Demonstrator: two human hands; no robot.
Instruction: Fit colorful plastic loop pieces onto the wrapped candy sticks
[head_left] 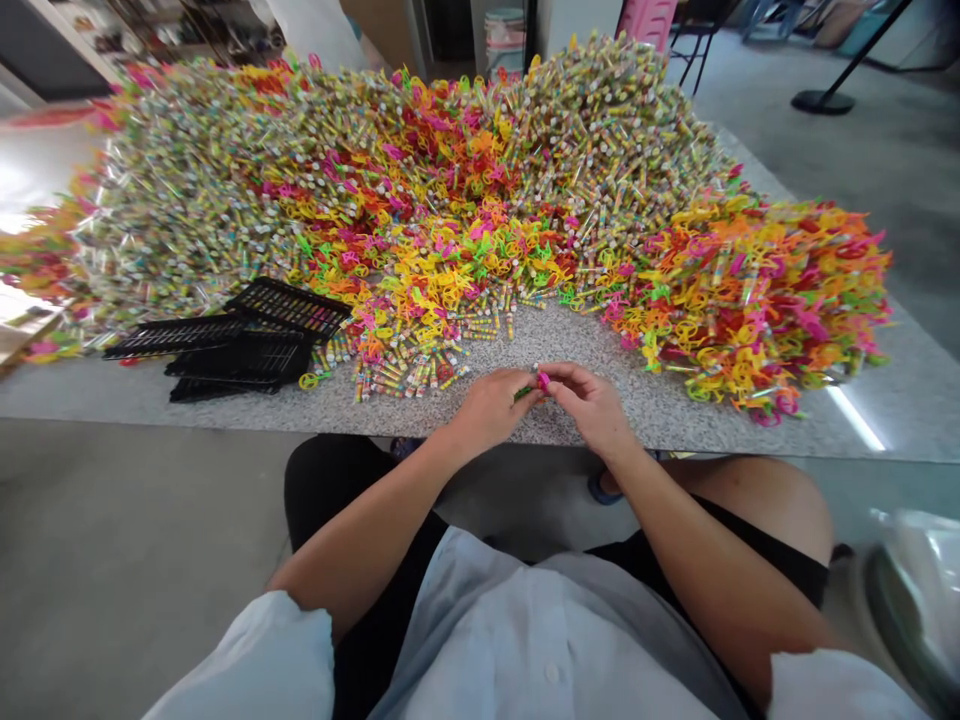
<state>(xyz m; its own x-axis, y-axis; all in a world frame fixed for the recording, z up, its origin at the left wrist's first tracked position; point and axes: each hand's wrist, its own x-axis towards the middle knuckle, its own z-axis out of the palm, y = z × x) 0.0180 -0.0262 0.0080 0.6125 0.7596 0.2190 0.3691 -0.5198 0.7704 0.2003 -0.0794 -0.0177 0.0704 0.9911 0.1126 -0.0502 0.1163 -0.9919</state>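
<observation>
Over the table's front edge, my left hand (491, 405) and my right hand (592, 405) meet, fingertips almost touching. My right thumb and fingers pinch a small pink plastic piece (544, 380). Closed around a slim tube with a greenish end (523, 393), my left hand hides most of it. The pink piece sits right at the tube's end; whether the two are joined I cannot tell. Just beyond my hands lie loose small printed tubes (409, 372) and a heap of yellow and pink plastic pieces (427, 285).
Black slatted trays (247, 355) are stacked at the left. Large mounds of wrapped printed tubes (202, 180) cover the back of the speckled table (555, 345). A pile of bright plastic pieces (765, 290) lies at the right. A pink stool (646, 20) stands behind.
</observation>
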